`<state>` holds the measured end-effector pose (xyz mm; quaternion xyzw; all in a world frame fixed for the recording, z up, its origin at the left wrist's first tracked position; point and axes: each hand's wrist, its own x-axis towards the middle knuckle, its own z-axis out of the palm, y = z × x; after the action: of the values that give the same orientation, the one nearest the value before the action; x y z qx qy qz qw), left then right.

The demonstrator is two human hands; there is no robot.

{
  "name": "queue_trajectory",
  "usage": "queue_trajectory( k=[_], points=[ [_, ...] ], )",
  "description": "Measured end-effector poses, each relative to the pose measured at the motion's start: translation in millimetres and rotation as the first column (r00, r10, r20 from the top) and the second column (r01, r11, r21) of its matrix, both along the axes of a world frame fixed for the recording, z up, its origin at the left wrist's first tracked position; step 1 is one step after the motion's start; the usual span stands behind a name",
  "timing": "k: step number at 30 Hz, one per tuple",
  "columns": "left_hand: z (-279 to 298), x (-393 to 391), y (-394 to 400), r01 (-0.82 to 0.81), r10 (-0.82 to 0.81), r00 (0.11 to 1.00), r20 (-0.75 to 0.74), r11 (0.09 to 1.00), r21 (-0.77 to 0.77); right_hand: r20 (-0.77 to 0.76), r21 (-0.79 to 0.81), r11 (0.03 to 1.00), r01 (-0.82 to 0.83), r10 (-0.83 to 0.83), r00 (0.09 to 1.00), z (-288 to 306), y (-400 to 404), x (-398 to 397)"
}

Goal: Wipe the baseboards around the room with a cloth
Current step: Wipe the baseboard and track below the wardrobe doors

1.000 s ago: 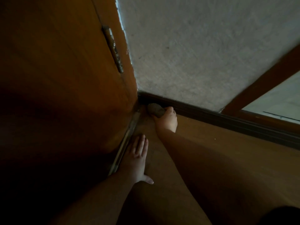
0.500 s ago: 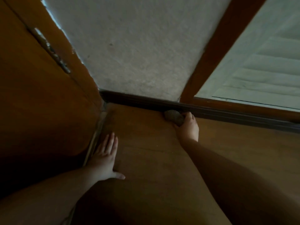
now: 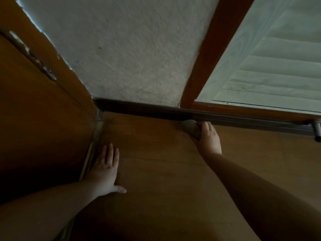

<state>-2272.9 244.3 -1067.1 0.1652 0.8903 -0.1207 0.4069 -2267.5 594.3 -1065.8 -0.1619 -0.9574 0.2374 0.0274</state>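
Observation:
A dark brown baseboard (image 3: 139, 108) runs along the foot of the white textured wall, from the corner at the left to the right edge. My right hand (image 3: 208, 138) is shut on a bunched grey cloth (image 3: 190, 127) and presses it against the baseboard just below the wooden frame post. My left hand (image 3: 104, 169) lies flat on the wooden floor, fingers spread, close to the door's bottom edge.
A brown wooden door (image 3: 34, 110) with a metal hinge (image 3: 34, 58) stands at the left, meeting the corner. A wooden frame post (image 3: 213, 49) and pale louvred panel (image 3: 278, 58) are at the right. A metal doorstop (image 3: 317, 129) sticks out at the far right.
My right hand has slid the cloth along the baseboard to the right, away from the door corner. My left hand has stayed flat on the floor. The view has swung to the right.

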Motion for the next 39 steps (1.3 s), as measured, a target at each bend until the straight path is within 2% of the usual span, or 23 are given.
queue_trajectory(
  k=[9, 16, 23, 28, 33, 39],
  points=[
    [1.5, 1.5, -4.3, 0.002, 0.0, 0.999, -0.033, 0.999, 0.054, -0.052, -0.26, 0.958, -0.124, 0.115, 0.992, 9.3, -118.5, -38.3],
    [2.1, 2.2, -2.7, 0.051, -0.047, 0.995, -0.088, 0.998, 0.042, -0.097, -0.432, 0.893, -0.126, 0.092, 0.991, 15.1, -213.4, -69.6],
    [6.3, 2.7, -0.6, 0.071, -0.07, 0.996, -0.049, 0.997, 0.014, 0.048, -0.577, 0.816, 0.047, -0.023, 0.999, 27.9, -263.9, -102.5],
    [10.2, 0.8, 3.7, 0.078, -0.078, 0.997, 0.019, 0.997, -0.012, 0.151, -0.649, 0.736, 0.194, -0.126, 0.981, 32.9, -279.2, -120.2],
    [5.2, 1.8, -0.3, 0.081, -0.08, 0.996, -0.028, 0.996, 0.025, 0.146, -0.671, 0.707, 0.224, -0.171, 0.974, 29.8, -263.8, -114.3],
    [-1.9, 1.0, -6.1, 0.047, -0.045, 0.998, -0.032, 0.995, 0.083, 0.109, -0.622, 0.733, 0.274, -0.266, 0.958, 26.6, -194.3, -86.9]
  ],
)
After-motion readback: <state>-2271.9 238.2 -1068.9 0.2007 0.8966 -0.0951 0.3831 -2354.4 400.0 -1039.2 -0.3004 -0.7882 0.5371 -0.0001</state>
